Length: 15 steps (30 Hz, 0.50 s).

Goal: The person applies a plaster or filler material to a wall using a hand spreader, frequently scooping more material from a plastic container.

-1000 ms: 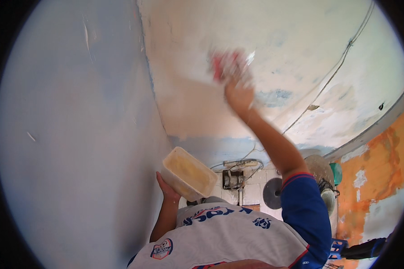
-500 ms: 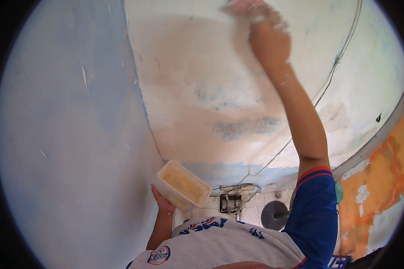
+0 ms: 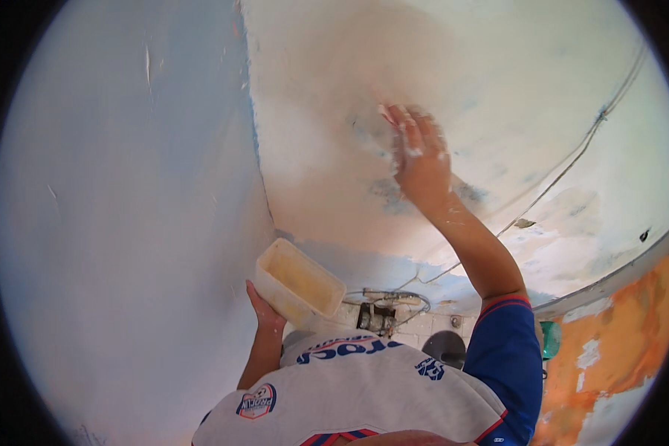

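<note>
1. Right hand [image 3: 425,165] is up against, or very close to, the facing wall [image 3: 312,171]; contact cannot be told. Its fingers [image 3: 415,132] are bunched, smeared white and blurred by motion.
2. A pinkish-red edge [image 3: 386,114] shows at those fingertips. The rest is hidden behind the hand, so cannot tell how firm the grip is, or how wide.
3. Left hand [image 3: 267,318] is closed round a pale rectangular tub [image 3: 284,297], thumb up along its near side, remaining fingers out of sight. Tub sits just right of the thumb, tilted, yellowish inside, below and left of the right fingers.
4. Change: half a second ago the right hand was high on the wall, well above the blue-grey patches [image 3: 386,195]. Now it has come down, fingers just above them, wrist beside them.
5. Tub has stayed in the left hand throughout. My reading: the stroke has returned to the lower, patchy stretch, with the tub kept ready alongside.
6. Around: cable [image 3: 548,190] slants to the right of the right fingers; blue-tinted side wall [image 3: 126,223] lies left of the left thumb; pipe fittings [image 3: 376,318] right of the tub.
</note>
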Tool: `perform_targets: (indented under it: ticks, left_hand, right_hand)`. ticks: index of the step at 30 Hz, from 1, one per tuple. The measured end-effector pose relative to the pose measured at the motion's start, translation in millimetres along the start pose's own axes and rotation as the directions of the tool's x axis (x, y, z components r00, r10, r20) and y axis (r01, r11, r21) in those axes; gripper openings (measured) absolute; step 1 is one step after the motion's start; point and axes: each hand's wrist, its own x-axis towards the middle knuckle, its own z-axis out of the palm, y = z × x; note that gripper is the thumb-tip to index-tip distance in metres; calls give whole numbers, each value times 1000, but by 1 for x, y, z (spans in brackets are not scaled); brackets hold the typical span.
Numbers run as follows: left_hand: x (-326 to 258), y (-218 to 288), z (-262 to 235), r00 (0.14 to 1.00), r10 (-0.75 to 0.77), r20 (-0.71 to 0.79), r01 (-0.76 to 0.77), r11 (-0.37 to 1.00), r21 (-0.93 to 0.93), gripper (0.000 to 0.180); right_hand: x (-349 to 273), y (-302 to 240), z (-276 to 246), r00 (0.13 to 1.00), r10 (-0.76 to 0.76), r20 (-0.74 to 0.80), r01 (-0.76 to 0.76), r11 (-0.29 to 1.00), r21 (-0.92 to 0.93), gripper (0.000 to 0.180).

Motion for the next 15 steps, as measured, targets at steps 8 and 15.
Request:
perform_targets:
  ticks: [8,15]
  left_hand:
    - [-1,8,18,995,-36,-91,39,999,30,80]
    - [-2,17,19,987,-59,-150,67,996,51,79]
  right_hand:
    - [-70,-13,105,941,-217,261,286,922,-263,51]
    - [-140,-41,115,917,-220,333,238,971,-11,53]
